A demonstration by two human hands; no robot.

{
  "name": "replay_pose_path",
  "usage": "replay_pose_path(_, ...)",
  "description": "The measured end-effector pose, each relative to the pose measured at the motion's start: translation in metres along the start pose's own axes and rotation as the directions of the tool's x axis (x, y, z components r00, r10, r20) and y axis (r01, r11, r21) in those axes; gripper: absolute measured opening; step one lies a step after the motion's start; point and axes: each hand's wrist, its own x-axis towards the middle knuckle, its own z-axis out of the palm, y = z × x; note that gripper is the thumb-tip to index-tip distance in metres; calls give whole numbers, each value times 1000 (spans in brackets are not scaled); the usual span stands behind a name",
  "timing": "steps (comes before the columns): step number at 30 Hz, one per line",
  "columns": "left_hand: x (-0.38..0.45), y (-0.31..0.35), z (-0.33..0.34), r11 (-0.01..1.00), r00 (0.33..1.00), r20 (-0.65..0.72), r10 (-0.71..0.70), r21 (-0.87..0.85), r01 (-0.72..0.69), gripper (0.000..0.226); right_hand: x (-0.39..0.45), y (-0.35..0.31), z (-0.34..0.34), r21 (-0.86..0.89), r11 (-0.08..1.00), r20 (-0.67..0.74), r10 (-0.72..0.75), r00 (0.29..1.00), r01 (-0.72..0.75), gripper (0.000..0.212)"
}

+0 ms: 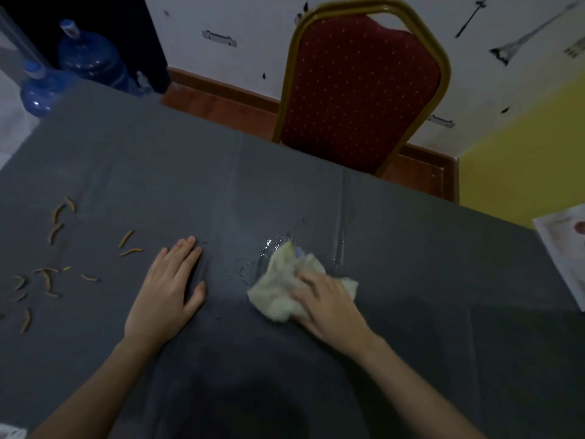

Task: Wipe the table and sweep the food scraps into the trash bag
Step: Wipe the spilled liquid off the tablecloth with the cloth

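Observation:
A grey table (411, 280) fills the view. My right hand (329, 305) presses a crumpled pale yellow cloth (281, 289) flat onto it, fingers over the cloth's right side. A small wet patch (272, 245) glistens just beyond the cloth. My left hand (167, 286) lies palm down on the table, fingers together, holding nothing. Several thin orange food scraps (53, 248) are scattered to the left of my left hand. No trash bag is visible.
A red chair with a gold frame (357, 90) stands at the far edge of the table. Two blue water bottles (88, 55) stand on the floor at the back left. A white printed sheet (566, 251) lies at the table's right edge.

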Motion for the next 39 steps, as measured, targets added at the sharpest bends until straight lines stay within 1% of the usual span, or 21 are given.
replay_pose_path(2,0,0,1,1000,1000,2,1,-2,-1,60,-35,21,-11,9,1000,8,-6,1000,6,33)
replay_pose_path(4,1,-1,1,1000,1000,-2,-1,-1,1,60,-62,53,-27,-51,992,-33,115,993,-117,37)
replay_pose_path(5,1,-2,1,1000,1000,-2,-1,-2,1,60,-68,70,-36,-80,970,-56,224,973,-228,41)
replay_pose_path(7,0,-2,2,1000,1000,-6,1,-1,-1,59,-63,99,-51,-130,879,-110,446,888,-458,45)
replay_pose_path(8,0,-3,2,1000,1000,-12,0,-5,-1,59,-52,109,-54,-131,837,-136,516,845,-532,45)
replay_pose_path(12,0,-4,4,1000,1000,-25,4,-18,-4,58,21,108,-41,-76,780,-220,595,773,-621,41)
replay_pose_path(13,0,-5,5,1000,1000,-26,2,-19,-3,58,37,97,-34,-70,773,-241,600,763,-630,38)
replay_pose_path(15,0,-5,4,1000,1000,-24,3,-12,-3,58,60,65,-19,-62,813,-244,550,799,-579,37)
replay_pose_path(18,0,-3,1,1000,1000,-18,-5,8,5,57,78,0,5,9,943,-172,330,928,-334,34)
replay_pose_path(21,-1,-3,1,1000,1000,-2,-6,17,6,57,59,-45,27,43,995,-71,95,993,-92,34)
replay_pose_path(23,-1,-4,1,1000,1000,-6,-3,19,3,57,28,-39,26,81,997,-33,14,999,-11,34)
replay_pose_path(25,-1,-4,3,1000,1000,-16,0,9,0,57,-6,-10,14,47,998,-26,-37,999,38,34)
replay_pose_path(27,-2,-5,4,1000,1000,-29,5,-1,-5,56,-38,29,-3,-42,999,-13,-6,1000,5,33)
replay_pose_path(28,-2,-5,4,1000,999,-33,6,-5,-6,56,-49,50,-12,-105,992,-6,68,998,-68,35)
replay_pose_path(29,-1,-5,4,1000,999,-36,6,-11,-6,56,-55,68,-23,-145,969,-2,200,980,-198,40)
replay_pose_path(31,-1,-6,4,1000,999,-38,6,-22,-7,57,-55,92,-36,-130,868,-55,475,878,-478,48)
replay_pose_path(32,-2,-6,4,1000,999,-37,6,-27,-7,57,-49,96,-38,-109,830,-84,540,837,-546,48)
replay_pose_path(34,-2,-6,4,1000,999,-36,7,-28,-8,58,-29,84,-33,-71,806,-145,575,805,-588,39)
replay_pose_path(36,-2,-6,3,1000,999,-39,6,-20,-7,57,-6,55,-18,-66,814,-214,553,805,-577,33)
replay_pose_path(37,-2,-5,2,1000,999,-37,6,-19,-6,57,5,35,-10,-63,830,-220,530,819,-554,34)
replay_pose_path(39,-3,-3,1,1000,1000,-30,3,-11,-4,56,19,-9,7,-64,910,-182,393,901,-409,35)
